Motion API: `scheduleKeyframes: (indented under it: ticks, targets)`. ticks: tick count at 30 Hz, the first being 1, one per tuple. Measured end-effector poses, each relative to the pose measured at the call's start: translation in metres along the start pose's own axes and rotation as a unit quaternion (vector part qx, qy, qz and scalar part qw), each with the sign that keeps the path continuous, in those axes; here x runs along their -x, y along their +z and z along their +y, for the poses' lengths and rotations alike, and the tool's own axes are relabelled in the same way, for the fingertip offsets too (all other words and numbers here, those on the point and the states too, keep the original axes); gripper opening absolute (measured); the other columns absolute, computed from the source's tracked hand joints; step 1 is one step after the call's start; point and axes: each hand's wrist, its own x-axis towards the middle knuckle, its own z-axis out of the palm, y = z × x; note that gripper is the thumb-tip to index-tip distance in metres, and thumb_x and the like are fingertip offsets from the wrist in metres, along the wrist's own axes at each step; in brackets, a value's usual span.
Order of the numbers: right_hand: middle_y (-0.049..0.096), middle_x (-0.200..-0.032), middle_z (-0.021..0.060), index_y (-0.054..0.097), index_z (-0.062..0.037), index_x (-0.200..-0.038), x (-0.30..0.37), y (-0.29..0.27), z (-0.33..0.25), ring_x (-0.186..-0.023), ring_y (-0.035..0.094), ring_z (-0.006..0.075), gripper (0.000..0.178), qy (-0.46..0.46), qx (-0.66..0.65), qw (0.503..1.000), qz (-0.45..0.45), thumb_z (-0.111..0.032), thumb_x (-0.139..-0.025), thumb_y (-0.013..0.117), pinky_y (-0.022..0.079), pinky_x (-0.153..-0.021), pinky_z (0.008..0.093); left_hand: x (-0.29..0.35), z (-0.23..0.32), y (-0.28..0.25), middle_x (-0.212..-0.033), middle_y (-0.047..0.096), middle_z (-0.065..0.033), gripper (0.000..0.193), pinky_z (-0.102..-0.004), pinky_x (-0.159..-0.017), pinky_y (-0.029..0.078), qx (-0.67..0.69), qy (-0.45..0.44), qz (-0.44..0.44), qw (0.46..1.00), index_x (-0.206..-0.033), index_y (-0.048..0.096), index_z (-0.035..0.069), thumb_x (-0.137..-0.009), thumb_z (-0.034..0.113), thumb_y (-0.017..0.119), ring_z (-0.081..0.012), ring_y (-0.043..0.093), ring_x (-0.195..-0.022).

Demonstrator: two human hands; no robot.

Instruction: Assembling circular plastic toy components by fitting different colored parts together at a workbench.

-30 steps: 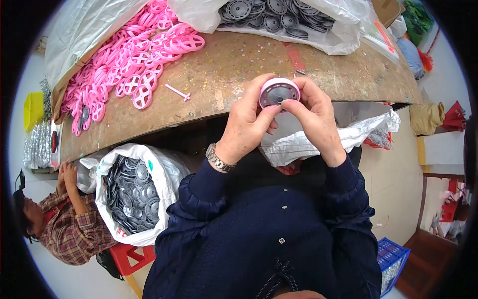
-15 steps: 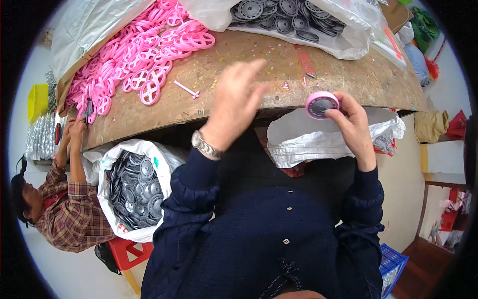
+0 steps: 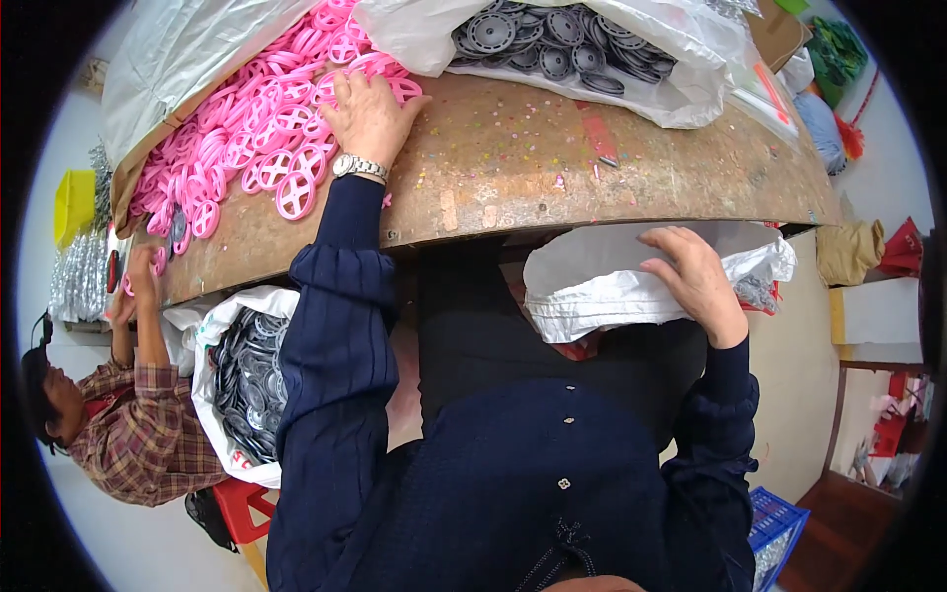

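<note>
My left hand (image 3: 372, 116) reaches over the right side of a heap of pink plastic wheel rims (image 3: 261, 123) with cross spokes. Its fingers are stretched out over the nearest rims, and their tips partly hide among the pieces. Above the mouth of a white woven bag (image 3: 612, 301), just below the table edge, my right hand (image 3: 693, 276) hangs with thumb and fingers apart and holds nothing. What lies inside that bag is mostly hidden.
Grey plastic discs (image 3: 557, 44) lie in a white bag at the back of the table (image 3: 552, 148). Another white sack (image 3: 205, 395) of grey discs stands at lower left. Beyond it, a co-worker in a plaid shirt (image 3: 148, 434) handles a pink piece. A blue crate (image 3: 774, 528) sits at lower right.
My left hand has moved left and away onto the pink rims. My right hand has let go of the pink-rimmed grey wheel, now out of sight, and lowered over the white bag.
</note>
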Motion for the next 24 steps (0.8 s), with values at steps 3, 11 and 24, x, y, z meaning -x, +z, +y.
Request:
scheduleKeyframes:
  ticks: [3, 11, 24]
  targets:
    - [0.068, -0.103, 0.015, 0.066, -0.0006, -0.109, -0.008, 0.0, -0.008, -0.097, 0.065, 0.0306, 0.028, -0.009, -0.048, 0.999, -0.01, -0.011, -0.084, 0.071, 0.051, -0.086, 0.0388, -0.002, 0.0, 0.003, -0.12, 0.058, -0.0155, 0.062, -0.0574, -0.094, 0.04, 0.004, -0.004, -0.009, 1.0, -0.107, 0.065, 0.002, -0.077, 0.055, 0.074, -0.0349, 0.045, -0.126]
    - [0.071, -0.094, 0.0087, 0.067, 0.0006, -0.105, -0.061, -0.016, -0.014, -0.086, 0.066, 0.016, 0.017, 0.032, -0.152, 0.985, 0.075, -0.009, -0.091, 0.064, 0.051, -0.075, 0.0297, 0.011, -0.002, 0.01, -0.123, 0.058, -0.0159, 0.052, -0.0634, -0.101, 0.035, 0.073, 0.043, 0.015, 0.996, -0.106, 0.064, 0.001, -0.075, 0.04, 0.077, -0.0351, 0.04, -0.136]
    - [0.07, -0.105, 0.0193, 0.069, -0.0041, -0.111, -0.192, 0.012, 0.047, -0.096, 0.066, 0.0371, 0.034, 0.017, 0.145, 0.961, 0.236, -0.031, -0.092, 0.063, 0.052, -0.084, 0.044, 0.016, 0.0, 0.01, -0.109, 0.062, -0.0097, 0.035, -0.0577, -0.095, 0.04, 0.107, 0.087, 0.044, 0.989, -0.107, 0.065, 0.01, -0.076, 0.023, 0.073, -0.03, 0.054, -0.115]
